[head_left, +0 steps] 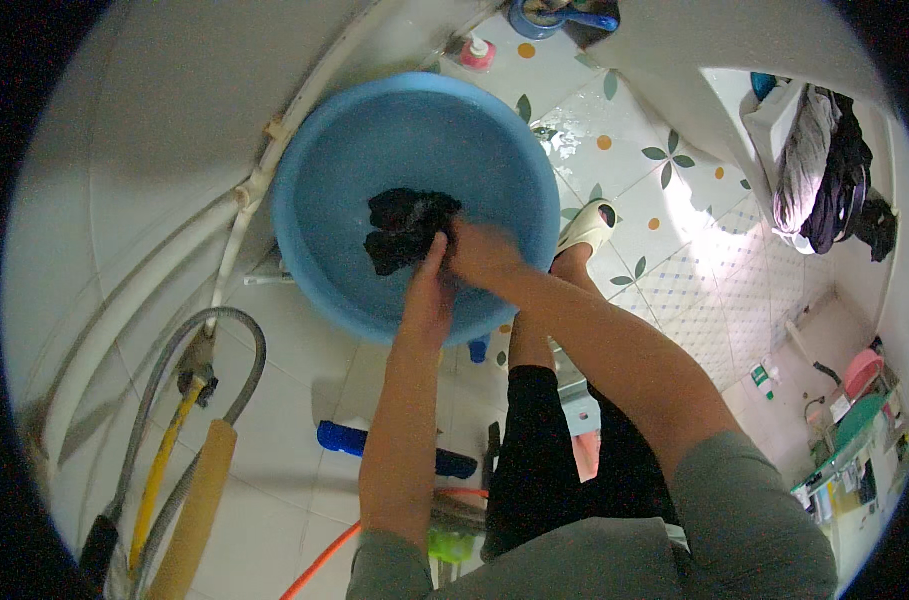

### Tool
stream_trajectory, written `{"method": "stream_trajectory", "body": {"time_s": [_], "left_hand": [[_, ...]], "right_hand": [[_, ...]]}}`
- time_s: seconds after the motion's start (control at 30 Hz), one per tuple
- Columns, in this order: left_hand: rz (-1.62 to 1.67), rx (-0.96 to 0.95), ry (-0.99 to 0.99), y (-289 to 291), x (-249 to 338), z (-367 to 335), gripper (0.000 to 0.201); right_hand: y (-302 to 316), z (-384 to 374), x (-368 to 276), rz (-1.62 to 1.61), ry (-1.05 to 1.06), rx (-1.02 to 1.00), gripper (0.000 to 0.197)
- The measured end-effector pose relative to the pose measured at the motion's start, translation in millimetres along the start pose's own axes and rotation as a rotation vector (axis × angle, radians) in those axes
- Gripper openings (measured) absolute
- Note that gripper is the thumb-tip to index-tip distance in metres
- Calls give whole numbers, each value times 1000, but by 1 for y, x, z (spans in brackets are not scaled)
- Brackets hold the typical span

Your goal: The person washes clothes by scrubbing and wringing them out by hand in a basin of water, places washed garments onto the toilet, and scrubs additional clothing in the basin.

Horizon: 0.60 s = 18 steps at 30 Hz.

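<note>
A large round blue basin (320,290) stands on the tiled floor ahead of me, with what looks like water inside. Over its middle, a small bunched black cloth (400,225) hangs out to the left of my hands; its exact kind does not show. My left hand (433,285) grips the cloth's near right end, thumb pointing up. Pressed close beside it, my right hand (483,255) is closed on the same end and smeared a little by motion. The fingers of both hands are partly hidden.
White pipes (237,215) run along the left wall, with a grey hose (260,350) below. A blue brush-like bar (345,438) lies near my left forearm. A red pump bottle (478,52) stands behind the basin. Clothes (825,170) hang over a white ledge at right.
</note>
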<state>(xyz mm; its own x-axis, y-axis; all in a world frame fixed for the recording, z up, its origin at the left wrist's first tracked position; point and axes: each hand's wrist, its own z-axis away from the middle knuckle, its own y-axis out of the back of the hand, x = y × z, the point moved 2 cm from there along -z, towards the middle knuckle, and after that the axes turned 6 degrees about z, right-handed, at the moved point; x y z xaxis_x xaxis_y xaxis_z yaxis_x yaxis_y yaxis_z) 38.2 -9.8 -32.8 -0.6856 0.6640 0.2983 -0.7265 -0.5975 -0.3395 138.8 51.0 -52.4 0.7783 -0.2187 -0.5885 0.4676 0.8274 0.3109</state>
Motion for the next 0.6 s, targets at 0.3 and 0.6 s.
{"method": "stream_trajectory", "body": {"time_s": [0.3, 0.6], "left_hand": [[410, -73, 111, -2, 15, -12, 35], [627, -3, -48, 27, 59, -47, 14]], "right_hand": [[3, 60, -21, -126, 213, -24, 38], [45, 160, -40, -129, 176, -208, 28]]}}
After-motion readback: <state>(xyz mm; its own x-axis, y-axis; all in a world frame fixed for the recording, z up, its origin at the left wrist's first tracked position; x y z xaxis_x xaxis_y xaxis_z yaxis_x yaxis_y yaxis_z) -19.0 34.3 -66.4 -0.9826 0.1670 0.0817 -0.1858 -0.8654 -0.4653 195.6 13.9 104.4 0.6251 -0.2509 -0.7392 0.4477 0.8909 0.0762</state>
